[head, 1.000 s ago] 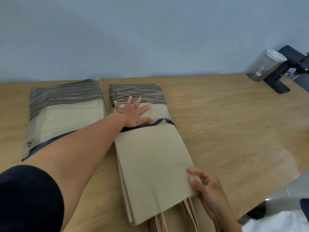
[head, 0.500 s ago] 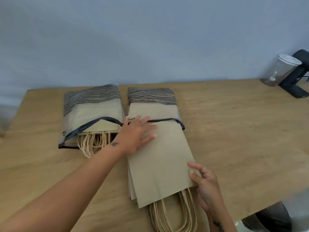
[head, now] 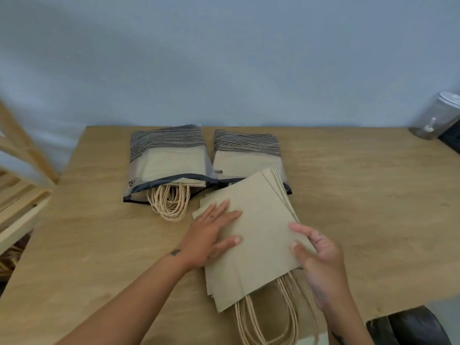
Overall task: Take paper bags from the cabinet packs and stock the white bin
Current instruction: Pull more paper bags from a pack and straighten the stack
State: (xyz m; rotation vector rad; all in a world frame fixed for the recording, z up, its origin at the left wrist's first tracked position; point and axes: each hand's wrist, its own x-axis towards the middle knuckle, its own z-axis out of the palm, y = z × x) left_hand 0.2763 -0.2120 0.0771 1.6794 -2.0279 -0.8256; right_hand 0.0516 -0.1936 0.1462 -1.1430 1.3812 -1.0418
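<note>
- Pale blue wall [head: 224, 58] fills the far half of the view, and below it a light plywood tabletop [head: 361, 195] runs from the far edge to the near edge.
- Two clear plastic packs with black striped tops lie side by side at the far middle of the tabletop, openings facing near.
- The left pack [head: 169, 158] holds flat tan bags, and a bundle of twisted cream paper-cord handles [head: 169, 202] spills out of its opening onto the wood.
- The right pack [head: 246, 153] is partly covered at its near end by a stack of flat brown paper bags [head: 254, 232].
- That stack lies on the tabletop near the middle, turned a little so its far corner points over the right pack's opening; the edges fan apart slightly on the right and near sides.
- Cream cord handles of the stack [head: 268, 319] trail off its near end toward the table's near edge.
- The left hand [head: 211, 235] rests flat on the stack's left part, fingers spread and pressing down, not closed on anything.
- The right hand [head: 316, 257] grips the stack's right edge, thumb on top and fingers curled underneath, clamped on the bags.
- A light wooden shelf frame [head: 22, 170] stands at the far left, beside the table.
- A clear plastic jar with a white lid [head: 438, 115] sits at the far right corner of the tabletop.
- Something dark [head: 410, 327] shows at the near right corner; I cannot tell what it is.
</note>
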